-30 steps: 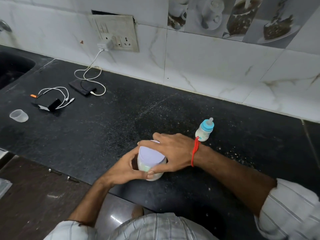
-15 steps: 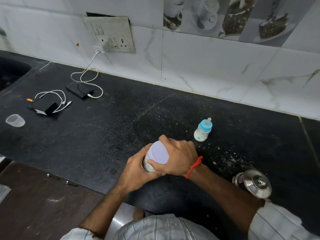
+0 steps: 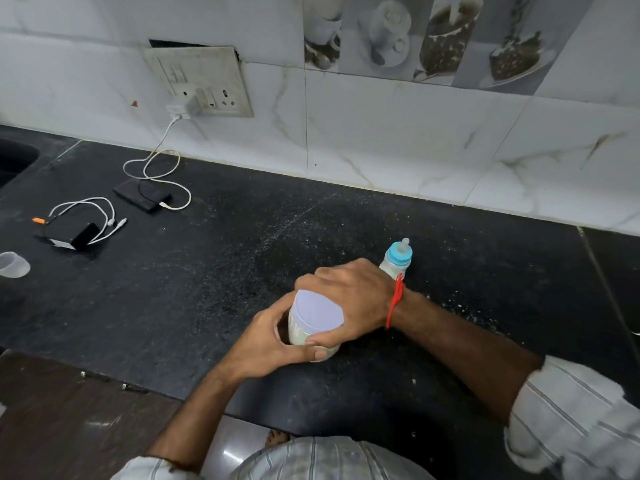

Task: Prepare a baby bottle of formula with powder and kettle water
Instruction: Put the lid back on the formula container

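Black counter (image 3: pixel 173 306) near its front edge bears the powder jar (image 3: pixel 313 323), left hand (image 3: pixel 266 344) wrapping its body, right hand (image 3: pixel 349 299) clamped on the lid (image 3: pixel 317 311); a sudden release could scatter powder toward the capped baby bottle (image 3: pixel 398 259) just behind.

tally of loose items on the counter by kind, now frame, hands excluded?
Formula jar, gripped by both hands: 1
Baby bottle, blue cap: 1
Clear small cup: 1
Dark flat devices (phone, black box): 2
White cables (charger lead, loose cable): 2
Total: 7
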